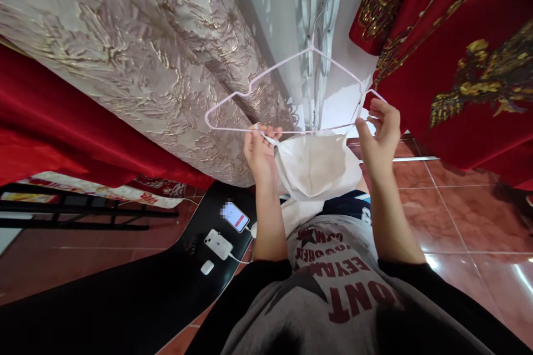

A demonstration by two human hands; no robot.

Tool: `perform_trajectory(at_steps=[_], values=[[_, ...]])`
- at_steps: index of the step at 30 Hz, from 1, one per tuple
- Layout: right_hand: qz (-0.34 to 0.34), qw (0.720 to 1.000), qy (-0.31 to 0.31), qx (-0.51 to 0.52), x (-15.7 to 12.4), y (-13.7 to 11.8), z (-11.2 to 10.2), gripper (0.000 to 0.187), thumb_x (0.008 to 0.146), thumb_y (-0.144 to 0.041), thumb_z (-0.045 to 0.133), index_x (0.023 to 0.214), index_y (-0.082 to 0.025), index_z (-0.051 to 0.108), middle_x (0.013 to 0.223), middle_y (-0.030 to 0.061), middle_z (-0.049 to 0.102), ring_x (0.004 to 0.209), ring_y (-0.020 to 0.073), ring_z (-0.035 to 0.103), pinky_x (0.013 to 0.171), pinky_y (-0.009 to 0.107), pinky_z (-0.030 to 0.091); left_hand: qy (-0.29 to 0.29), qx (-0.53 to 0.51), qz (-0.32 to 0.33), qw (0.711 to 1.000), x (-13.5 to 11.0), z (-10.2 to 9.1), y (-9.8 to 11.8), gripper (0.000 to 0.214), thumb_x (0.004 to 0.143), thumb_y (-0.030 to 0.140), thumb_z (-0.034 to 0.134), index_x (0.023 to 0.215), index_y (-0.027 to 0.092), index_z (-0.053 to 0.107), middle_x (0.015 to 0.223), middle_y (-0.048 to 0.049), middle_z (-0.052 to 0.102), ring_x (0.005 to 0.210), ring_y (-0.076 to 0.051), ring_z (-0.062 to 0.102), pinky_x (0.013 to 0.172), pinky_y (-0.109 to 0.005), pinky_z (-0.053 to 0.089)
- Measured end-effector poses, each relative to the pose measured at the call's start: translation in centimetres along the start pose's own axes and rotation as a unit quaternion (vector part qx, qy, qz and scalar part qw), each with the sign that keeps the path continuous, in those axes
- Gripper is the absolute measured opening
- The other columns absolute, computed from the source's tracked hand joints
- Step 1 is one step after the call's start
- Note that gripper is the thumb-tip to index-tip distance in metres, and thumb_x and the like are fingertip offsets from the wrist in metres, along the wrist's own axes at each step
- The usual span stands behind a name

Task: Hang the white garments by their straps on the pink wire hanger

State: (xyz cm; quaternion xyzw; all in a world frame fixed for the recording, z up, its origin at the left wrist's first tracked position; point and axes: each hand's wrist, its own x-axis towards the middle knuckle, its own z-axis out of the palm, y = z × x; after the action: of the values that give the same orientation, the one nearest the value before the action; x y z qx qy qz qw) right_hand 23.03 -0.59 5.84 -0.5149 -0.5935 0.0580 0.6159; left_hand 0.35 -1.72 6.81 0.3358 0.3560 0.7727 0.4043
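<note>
A thin pale pink clothes hanger (280, 64) hangs by its hook in front of my body. Below its bottom bar is a white garment (314, 163) with thin straps; I cannot tell its kind. My left hand (262, 150) is closed on the garment's left strap (270, 138), close to the hanger's bottom bar. The right strap (361, 99) passes over the hanger's right shoulder. At that end my right hand (382, 133) has its thumb and fingers curled around the hanger's right corner, which they partly hide.
A white metal rack (310, 16) stands ahead against the wall. A gold-patterned pale fabric (137, 39) hangs at left and red embroidered garments (466, 77) at right. On the black bench (125, 288) lie two phones (219, 244) with cables and a small white case (207, 267).
</note>
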Motion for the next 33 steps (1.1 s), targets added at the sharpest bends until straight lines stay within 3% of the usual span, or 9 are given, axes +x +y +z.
perform_trajectory(at_steps=[4,8,12,17,20,22,25,29,33], values=[[0.042,0.992,-0.116,0.014,2.4,1.3,-1.0,0.019,0.093,-0.04,0.069,0.095,-0.022,0.076,0.095,0.0069,0.077,0.092,0.0241,0.073,0.088,0.047,0.064,0.009,0.022,0.003,1.0,0.3,0.1,-0.2,0.047,0.087,0.067,0.074,0.088,0.025,0.054,0.076,0.0013,0.053,0.083,-0.016,0.07,0.073,-0.025,0.055],[0.029,0.981,-0.127,0.144,3.9,1.4,0.1,0.03,0.101,-0.041,0.057,0.118,-0.026,0.075,0.112,0.0073,0.078,0.097,0.0245,0.076,0.085,0.048,0.064,0.01,0.026,-0.002,1.0,0.6,0.2,-0.1,0.046,0.087,0.064,0.074,0.088,0.025,0.051,0.077,0.0014,0.051,0.082,-0.015,0.068,0.065,-0.022,0.049],[-0.006,0.988,-0.014,0.156,6.2,2.8,0.9,0.047,0.103,-0.053,0.056,0.143,-0.029,0.064,0.132,0.0129,0.073,0.116,0.0308,0.075,0.099,0.057,0.062,-0.019,0.027,-0.033,0.999,0.6,0.1,0.0,0.047,0.083,0.062,0.078,0.089,0.024,0.053,0.078,0.0004,0.052,0.084,-0.016,0.069,0.062,-0.022,0.045],[-0.003,0.962,0.179,0.204,7.4,6.0,-1.2,0.057,0.097,-0.053,0.071,0.144,-0.022,0.065,0.149,0.0169,0.064,0.139,0.0347,0.063,0.117,0.057,0.051,-0.034,0.021,-0.035,0.999,0.4,-0.3,0.3,0.05,0.08,0.065,0.081,0.089,0.024,0.054,0.077,-0.0002,0.052,0.088,-0.019,0.07,0.056,-0.022,0.04],[0.011,0.947,0.248,0.203,5.2,6.9,-3.4,0.039,0.099,-0.049,0.066,0.131,-0.028,0.073,0.138,0.0106,0.07,0.133,0.033,0.068,0.113,0.055,0.053,-0.026,0.025,-0.031,0.999,0.7,-0.8,0.5,0.049,0.08,0.065,0.082,0.089,0.024,0.056,0.076,-0.0003,0.053,0.087,-0.018,0.071,0.053,-0.022,0.037],[-0.017,0.94,0.259,0.223,3.1,6.0,-4.4,0.025,0.1,-0.044,0.063,0.114,-0.032,0.08,0.112,0.0071,0.078,0.111,0.0307,0.077,0.096,0.053,0.059,-0.032,0.026,-0.042,0.998,0.9,-0.9,0.5,0.048,0.08,0.064,0.083,0.088,0.024,0.058,0.077,-0.0009,0.055,0.089,-0.019,0.072,0.053,-0.021,0.037],[-0.062,0.951,0.182,0.244,0.4,2.4,-4.6,0.025,0.095,-0.035,0.059,0.09,-0.037,0.083,0.081,0.0008,0.077,0.074,0.0255,0.076,0.07,0.049,0.062,-0.037,0.012,-0.071,0.997,0.7,-0.7,0.1,0.046,0.078,0.06,0.085,0.087,0.023,0.058,0.078,-0.0017,0.059,0.092,-0.019,0.074,0.055,-0.021,0.04],[-0.06,0.986,-0.086,0.127,0.0,-1.6,-2.1,0.04,0.092,-0.018,0.053,0.107,-0.038,0.084,0.109,-0.0015,0.084,0.111,0.027,0.077,0.101,0.058,0.059,-0.032,-0.004,-0.091,0.995,-0.2,0.1,-0.5,0.041,0.079,0.054,0.085,0.087,0.023,0.06,0.077,-0.002,0.061,0.094,-0.02,0.075,0.055,-0.019,0.041],[-0.062,0.975,-0.21,0.044,0.8,-1.4,0.6,0.042,0.093,-0.015,0.049,0.103,-0.032,0.086,0.103,0.001,0.085,0.099,0.0244,0.076,0.097,0.052,0.057,-0.019,0.023,-0.057,0.998,-0.3,-0.5,-0.3,0.037,0.083,0.053,0.081,0.093,0.021,0.066,0.084,-0.0056,0.071,0.095,-0.022,0.078,0.06,-0.021,0.05]])
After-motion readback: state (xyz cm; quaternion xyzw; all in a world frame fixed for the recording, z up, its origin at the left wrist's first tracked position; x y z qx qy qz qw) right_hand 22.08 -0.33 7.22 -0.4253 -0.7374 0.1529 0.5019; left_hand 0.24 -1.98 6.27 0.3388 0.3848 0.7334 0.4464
